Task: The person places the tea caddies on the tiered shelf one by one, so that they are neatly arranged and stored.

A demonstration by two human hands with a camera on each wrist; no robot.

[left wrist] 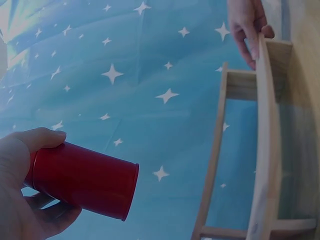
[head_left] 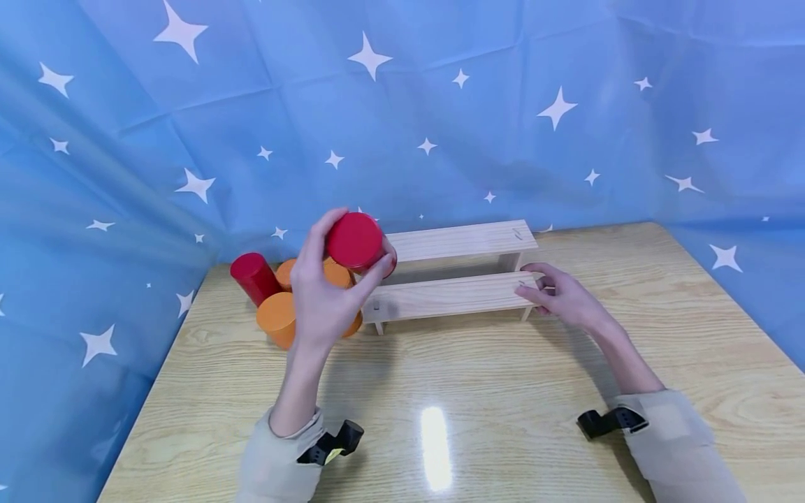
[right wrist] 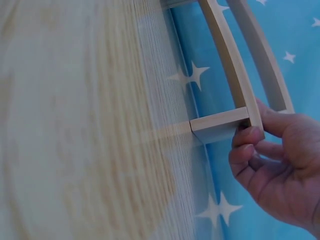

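Raised over the left end of a two-step wooden rack [head_left: 453, 295], my left hand [head_left: 323, 300] grips a red cup [head_left: 355, 239]. Its flat closed end faces the head camera; in the left wrist view the cup [left wrist: 85, 181] lies sideways, rim away from the palm. At the rack's other end my right hand [head_left: 562, 297] pinches the tip of the lower board, thumb on top. The right wrist view shows this hand [right wrist: 280, 170] with its fingertips under the board [right wrist: 235, 65]. Both rack legs near it reach the table.
Left of the rack stand several orange cups [head_left: 277, 316], partly hidden behind my left hand. Another red cup [head_left: 254, 277] leans or stands at their far left. A blue star-patterned cloth [head_left: 428, 105] hangs behind the wood-grain table [head_left: 503, 405].
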